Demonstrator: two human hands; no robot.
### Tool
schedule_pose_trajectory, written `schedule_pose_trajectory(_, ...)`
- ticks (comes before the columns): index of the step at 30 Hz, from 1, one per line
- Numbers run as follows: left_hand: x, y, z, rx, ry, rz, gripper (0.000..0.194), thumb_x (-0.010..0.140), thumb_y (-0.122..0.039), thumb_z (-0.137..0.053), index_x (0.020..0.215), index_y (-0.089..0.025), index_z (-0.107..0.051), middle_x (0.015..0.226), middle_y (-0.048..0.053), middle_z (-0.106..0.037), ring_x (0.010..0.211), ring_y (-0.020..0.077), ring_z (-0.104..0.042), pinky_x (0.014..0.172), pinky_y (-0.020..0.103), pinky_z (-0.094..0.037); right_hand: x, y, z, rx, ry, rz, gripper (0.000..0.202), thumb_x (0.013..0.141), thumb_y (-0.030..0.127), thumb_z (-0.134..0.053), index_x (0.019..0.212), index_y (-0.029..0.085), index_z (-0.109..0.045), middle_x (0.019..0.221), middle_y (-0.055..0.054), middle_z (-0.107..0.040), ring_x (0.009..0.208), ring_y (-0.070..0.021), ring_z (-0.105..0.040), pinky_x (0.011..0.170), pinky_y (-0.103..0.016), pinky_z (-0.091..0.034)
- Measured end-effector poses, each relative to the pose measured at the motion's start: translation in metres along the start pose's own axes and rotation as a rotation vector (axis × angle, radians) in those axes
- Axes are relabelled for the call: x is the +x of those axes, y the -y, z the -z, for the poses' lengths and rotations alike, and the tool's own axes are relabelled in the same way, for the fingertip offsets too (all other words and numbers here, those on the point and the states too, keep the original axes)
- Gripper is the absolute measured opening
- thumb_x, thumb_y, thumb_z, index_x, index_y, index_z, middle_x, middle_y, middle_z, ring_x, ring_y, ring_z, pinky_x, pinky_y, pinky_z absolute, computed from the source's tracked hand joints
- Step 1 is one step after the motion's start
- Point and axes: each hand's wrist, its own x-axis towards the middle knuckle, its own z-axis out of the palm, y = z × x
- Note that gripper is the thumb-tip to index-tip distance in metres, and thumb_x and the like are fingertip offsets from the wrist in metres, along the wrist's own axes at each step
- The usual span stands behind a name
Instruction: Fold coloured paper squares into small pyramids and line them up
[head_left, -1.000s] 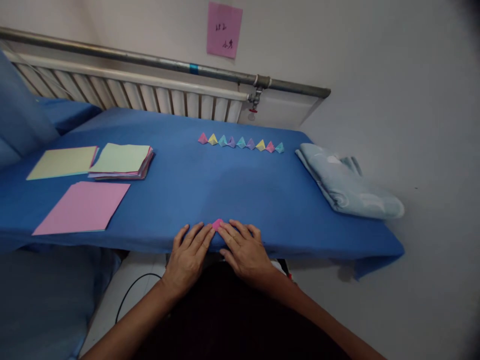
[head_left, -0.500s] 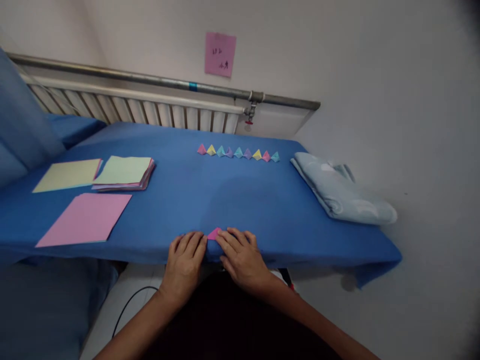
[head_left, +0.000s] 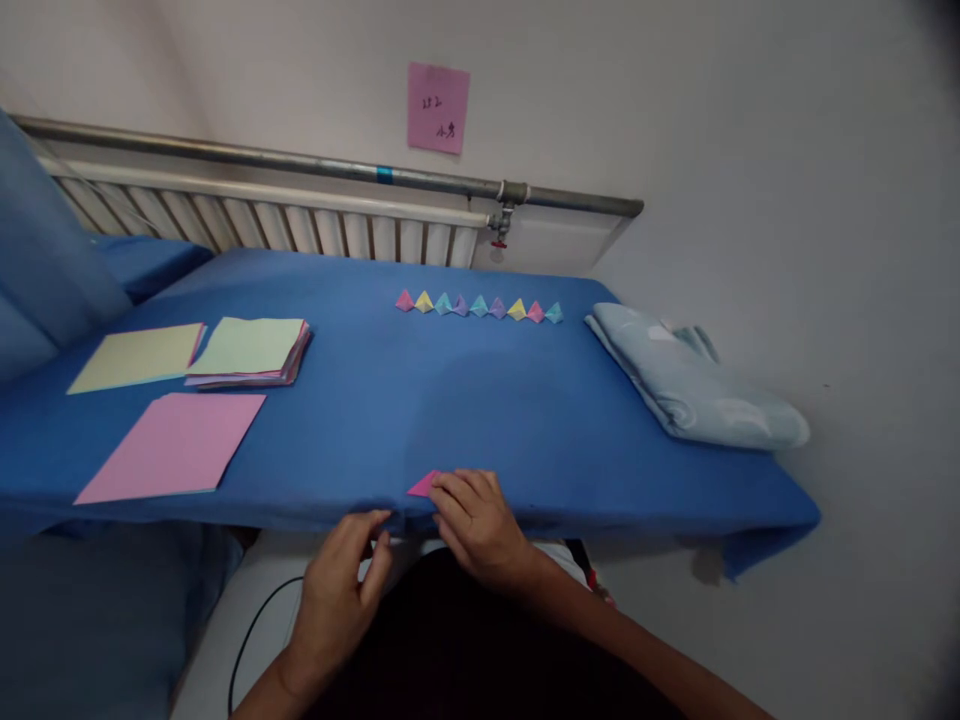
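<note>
A small pink folded paper [head_left: 422, 486] lies at the front edge of the blue-covered table, its pointed left end showing and its right part hidden under fingers. My right hand [head_left: 478, 525] is closed on that paper, fingertips pressing it at the table. Off to the left and lower, my left hand [head_left: 341, 580] is apart from the paper, thumb and fingers separated, with nothing in it. Farther back, a row of small folded paper pieces [head_left: 478, 306] in pink, yellow, teal and purple stands on the cloth.
On the left lie a pink paper stack [head_left: 172, 445], a pale yellow stack [head_left: 135, 357] and a pale green-topped stack [head_left: 244, 346]. A folded light-blue blanket [head_left: 697, 385] rests at the right. Behind the table run a radiator [head_left: 300, 225] and a metal pipe [head_left: 315, 160]; a pink note [head_left: 439, 108] is on the wall.
My left hand has come off the pink paper and drawn back toward me, down and left. My right hand stays on the paper, which now shows a longer point to the left.
</note>
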Motion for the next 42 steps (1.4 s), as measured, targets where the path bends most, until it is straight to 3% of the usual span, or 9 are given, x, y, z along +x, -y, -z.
schedule_pose_trajectory(6,0.008,-0.008,-0.007,-0.457,0.312,0.459,0.020,0.083,-0.036,-0.053,0.092,-0.021,-0.064,0.083,0.002,-0.069,0.076,0.0172,-0.065,0.069,0.029,-0.051,0.004,0.000,0.000,0.048,0.039,0.030,0.025,0.087,0.013,-0.047,0.108,0.018,-0.059,0.105,-0.009,-0.063,0.093,-0.0217,-0.051,0.079,-0.037,-0.037)
schedule_pose_trajectory(14,0.019,-0.018,-0.017,-0.857,0.369,0.732,0.029,0.076,-0.042,-0.062,0.089,-0.016,-0.065,0.084,0.005,-0.070,0.070,0.0158,-0.065,0.061,0.027,-0.051,0.006,0.000,0.002,0.113,0.024,0.042,0.020,0.091,0.016,-0.043,0.099,0.017,-0.061,0.096,-0.008,-0.064,0.086,-0.0197,-0.051,0.076,-0.036,-0.036)
schedule_pose_trajectory(19,0.025,-0.028,-0.010,-0.946,0.339,0.716,0.036,0.079,-0.042,-0.061,0.105,-0.017,-0.063,0.096,0.007,-0.070,0.081,0.0179,-0.066,0.067,0.029,-0.053,0.008,0.007,0.008,0.245,-0.096,-0.021,0.021,0.092,0.018,-0.043,0.105,0.019,-0.059,0.098,-0.007,-0.065,0.089,-0.0183,-0.055,0.078,-0.035,-0.039)
schedule_pose_trajectory(26,0.045,-0.042,-0.003,-0.921,0.152,0.645,0.039,0.075,-0.042,-0.064,0.105,-0.018,-0.062,0.099,0.006,-0.071,0.093,0.0208,-0.066,0.085,0.036,-0.051,0.019,0.014,0.016,0.416,-0.229,-0.151,0.018,0.092,0.019,-0.047,0.105,0.022,-0.058,0.097,-0.006,-0.065,0.090,-0.0175,-0.058,0.081,-0.035,-0.045)
schedule_pose_trajectory(42,0.046,-0.048,-0.002,-0.834,0.104,0.597,0.034,0.076,-0.040,-0.063,0.105,-0.022,-0.065,0.106,0.003,-0.070,0.103,0.0201,-0.062,0.094,0.034,-0.046,0.024,0.018,0.020,0.622,-0.264,-0.253,0.016,0.088,0.020,-0.053,0.102,0.022,-0.060,0.099,-0.006,-0.064,0.095,-0.0172,-0.059,0.085,-0.033,-0.049)
